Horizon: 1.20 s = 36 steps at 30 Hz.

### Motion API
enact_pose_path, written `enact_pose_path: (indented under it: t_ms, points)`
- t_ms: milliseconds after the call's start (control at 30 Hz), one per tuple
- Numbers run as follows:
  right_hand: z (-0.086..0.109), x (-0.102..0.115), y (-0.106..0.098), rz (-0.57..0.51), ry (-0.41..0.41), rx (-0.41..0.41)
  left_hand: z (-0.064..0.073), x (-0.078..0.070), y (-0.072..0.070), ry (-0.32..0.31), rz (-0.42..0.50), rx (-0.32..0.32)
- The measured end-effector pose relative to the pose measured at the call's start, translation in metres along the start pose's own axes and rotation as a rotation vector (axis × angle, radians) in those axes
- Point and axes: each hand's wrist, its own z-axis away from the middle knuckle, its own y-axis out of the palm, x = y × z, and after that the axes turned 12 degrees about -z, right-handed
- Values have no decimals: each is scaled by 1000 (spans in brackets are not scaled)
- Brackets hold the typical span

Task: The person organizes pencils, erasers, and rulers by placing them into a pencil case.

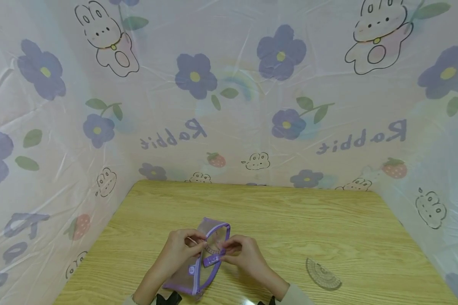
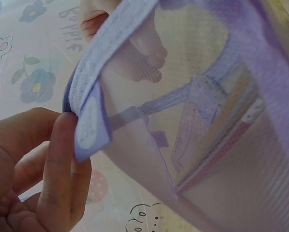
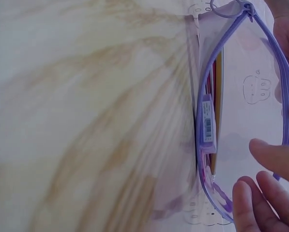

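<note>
A purple-edged, see-through mesh pencil pouch point(image 1: 183, 275) lies on the table with its zip open. My left hand point(image 1: 185, 245) pinches the zipped rim; in the left wrist view its fingers point(image 2: 62, 159) are beside a purple tag point(image 2: 93, 128). At the opposite side of the mouth is my right hand point(image 1: 244, 254). Its thumb and fingers point(image 3: 250, 203) stand apart in the right wrist view, with nothing visible between them. A small purple block with a barcode label point(image 3: 208, 123), perhaps an eraser, sits inside the mouth beside long, thin pencil-like items point(image 3: 219, 96).
To the right, a clear half-round protractor point(image 1: 323, 274) lies on the wood-grain table point(image 1: 290, 220). A printed cloth point(image 1: 233, 110) with flowers and rabbits rises behind the table and along both sides.
</note>
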Motion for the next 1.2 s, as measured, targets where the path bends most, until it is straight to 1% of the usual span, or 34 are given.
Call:
enact_pose_path:
  t_ms: [200,433,600,700,900,1067,1200]
  points:
    - [1,0,-4,-9,9,-11,0,0,0,0,7,0]
    - [4,3,-10,-46,51,-33,0,0,1,-1,2,-6]
    - [4,2,-14,-37,66,-42,0,0,1,-1,8,-3]
    - [5,0,-17,-20,66,-45,-1,-1,1,-4,13,2]
    - [6,-2,-22,-22,55,-54,-1,-2,1,-2,31,2]
    - [9,2,-28,-44,78,-62,-2,-2,2,10,40,0]
    - [12,5,-34,-96,103,-74,-2,-2,3,12,42,5]
